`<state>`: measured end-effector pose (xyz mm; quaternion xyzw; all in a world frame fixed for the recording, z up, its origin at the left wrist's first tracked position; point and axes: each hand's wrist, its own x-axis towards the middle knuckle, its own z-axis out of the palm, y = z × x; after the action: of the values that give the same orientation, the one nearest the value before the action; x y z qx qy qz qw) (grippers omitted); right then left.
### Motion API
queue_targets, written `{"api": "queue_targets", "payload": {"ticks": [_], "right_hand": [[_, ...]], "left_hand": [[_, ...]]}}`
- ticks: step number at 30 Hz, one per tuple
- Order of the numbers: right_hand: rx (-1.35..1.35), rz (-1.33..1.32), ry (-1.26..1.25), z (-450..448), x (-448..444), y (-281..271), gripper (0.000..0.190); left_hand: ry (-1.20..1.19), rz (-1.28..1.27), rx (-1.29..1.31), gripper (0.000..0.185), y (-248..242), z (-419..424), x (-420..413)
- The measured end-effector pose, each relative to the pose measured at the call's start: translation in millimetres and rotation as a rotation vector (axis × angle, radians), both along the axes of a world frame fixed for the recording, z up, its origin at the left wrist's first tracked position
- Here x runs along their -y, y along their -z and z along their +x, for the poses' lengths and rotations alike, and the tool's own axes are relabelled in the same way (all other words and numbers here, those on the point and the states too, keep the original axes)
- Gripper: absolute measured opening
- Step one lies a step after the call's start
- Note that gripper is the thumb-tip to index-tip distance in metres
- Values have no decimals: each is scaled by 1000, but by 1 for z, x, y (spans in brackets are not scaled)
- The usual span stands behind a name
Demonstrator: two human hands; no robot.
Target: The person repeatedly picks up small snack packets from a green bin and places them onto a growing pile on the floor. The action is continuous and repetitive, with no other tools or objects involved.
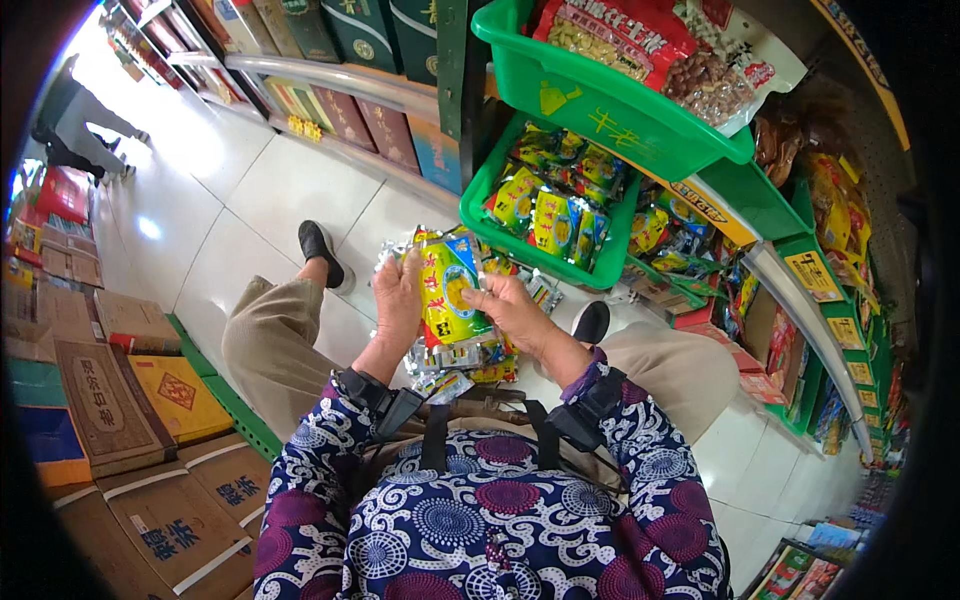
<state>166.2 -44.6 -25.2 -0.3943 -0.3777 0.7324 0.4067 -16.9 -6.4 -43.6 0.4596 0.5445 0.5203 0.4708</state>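
Between my hands is a yellow-green foil food packet (448, 289) with a blue corner and a picture of food in a bowl. My left hand (397, 291) grips its left edge. On the right edge, my right hand (511, 306) holds it with the thumb lying across the front. Beneath the held packet lies a loose heap of similar packets (495, 369), some showing their silver backs; the held one hides part of it. Just beyond, a green plastic bin (551, 265) contains several packets of the same look, standing and lying in it.
Above that bin juts a green basket (600, 97) of bagged nuts. A shelf rail (806, 330) curves along my right. Stacked cardboard boxes (176, 517) rise on my left, boxed goods (345, 120) fill shelves ahead, and a person (82, 120) walks on the tiled floor (247, 187) far left.
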Motion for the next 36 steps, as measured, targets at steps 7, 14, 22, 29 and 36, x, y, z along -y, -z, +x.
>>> {"api": "queue_targets", "payload": {"ticks": [7, 14, 22, 29, 36], "right_hand": [[153, 121, 261, 10, -17, -2, 26], [142, -56, 222, 2, -23, -33, 26], [130, -34, 398, 52, -53, -8, 15], [140, -23, 743, 158, -137, 42, 12], [130, -189, 778, 197, -193, 67, 18]], "left_hand": [[203, -427, 265, 39, -27, -5, -2], [394, -318, 295, 14, -37, 11, 10], [469, -314, 88, 20, -41, 17, -2], [245, -391, 191, 18, 8, -9, -9], [137, -512, 250, 19, 50, -27, -10]]}}
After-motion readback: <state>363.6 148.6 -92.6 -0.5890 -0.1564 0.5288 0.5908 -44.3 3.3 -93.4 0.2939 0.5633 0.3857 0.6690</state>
